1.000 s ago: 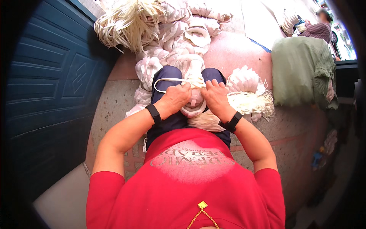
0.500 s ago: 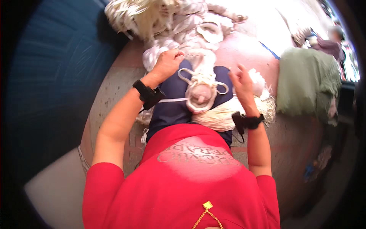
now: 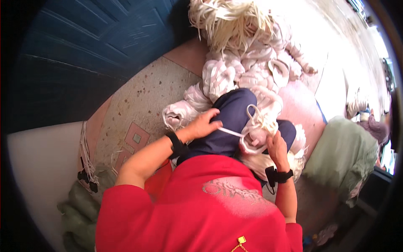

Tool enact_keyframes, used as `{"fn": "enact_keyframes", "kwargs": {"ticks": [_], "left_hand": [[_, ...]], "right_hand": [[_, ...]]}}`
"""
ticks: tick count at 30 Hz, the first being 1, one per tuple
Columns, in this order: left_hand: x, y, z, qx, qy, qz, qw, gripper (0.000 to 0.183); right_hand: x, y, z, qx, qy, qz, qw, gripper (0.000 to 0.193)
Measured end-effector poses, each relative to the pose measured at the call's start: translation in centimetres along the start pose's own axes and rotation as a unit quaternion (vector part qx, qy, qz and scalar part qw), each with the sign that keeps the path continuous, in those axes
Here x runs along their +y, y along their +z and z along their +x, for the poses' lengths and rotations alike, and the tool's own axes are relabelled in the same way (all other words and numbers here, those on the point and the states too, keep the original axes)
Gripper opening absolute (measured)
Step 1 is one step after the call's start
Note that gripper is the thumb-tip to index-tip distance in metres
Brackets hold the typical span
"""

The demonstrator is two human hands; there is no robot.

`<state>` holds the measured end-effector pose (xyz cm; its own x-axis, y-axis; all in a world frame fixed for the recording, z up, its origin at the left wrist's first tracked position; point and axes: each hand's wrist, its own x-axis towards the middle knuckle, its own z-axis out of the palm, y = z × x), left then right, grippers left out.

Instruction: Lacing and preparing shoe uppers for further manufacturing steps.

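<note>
A white shoe (image 3: pixel 256 136) with a pinkish inside rests across my lap between my dark trouser legs, its opening toward me. A white shoelace (image 3: pixel 230 132) stretches from its left side to my left hand (image 3: pixel 203 124), where it meets the thumb; the hand appears closed on it. Another lace stands up in a loop (image 3: pixel 252 110) above the shoe. My right hand (image 3: pixel 277 149) has its fingers curled against the right edge of the shoe opening, and the fingertips are partly hidden. Black straps with small devices circle both wrists.
Many white shoes (image 3: pixel 220 77) are heaped beyond my knees, with a bundle of cream laces (image 3: pixel 235 19) on top. More laces lie under my right forearm. A blue panelled door (image 3: pixel 113 38) stands left, a green sack (image 3: pixel 342 151) right. Another person sits far right.
My view has swung so the scene sits farther right. My left hand has come down to the lace at the shoe's left side. My right hand, raised before, now touches the shoe.
</note>
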<state>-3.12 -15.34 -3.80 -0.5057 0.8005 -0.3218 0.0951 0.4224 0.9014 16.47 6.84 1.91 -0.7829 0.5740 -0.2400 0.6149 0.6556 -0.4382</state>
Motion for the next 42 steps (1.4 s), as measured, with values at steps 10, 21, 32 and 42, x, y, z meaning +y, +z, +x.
{"fn": "enact_keyframes", "kwargs": {"ticks": [10,21,32,42], "left_hand": [[5.7,-5.0,1.1,-0.117,0.049,0.141,0.982,0.035],[23.0,-9.6,8.6,0.121,0.176,-0.006,0.977,0.015],[27.4,-27.2,-3.8,0.231,0.082,-0.248,0.937,0.023],[17.7,-32.9,-19.2,0.589,0.155,-0.365,0.704,0.019]], "right_hand": [[-3.0,-3.1,2.8,0.004,-0.026,-0.02,0.999,0.019],[-3.9,-11.0,8.8,0.12,-0.069,0.323,0.936,0.031],[8.8,-0.1,2.3,-0.019,-0.147,0.079,0.986,0.022],[12.8,0.8,3.9,-0.118,-0.096,0.192,0.969,0.023]]}}
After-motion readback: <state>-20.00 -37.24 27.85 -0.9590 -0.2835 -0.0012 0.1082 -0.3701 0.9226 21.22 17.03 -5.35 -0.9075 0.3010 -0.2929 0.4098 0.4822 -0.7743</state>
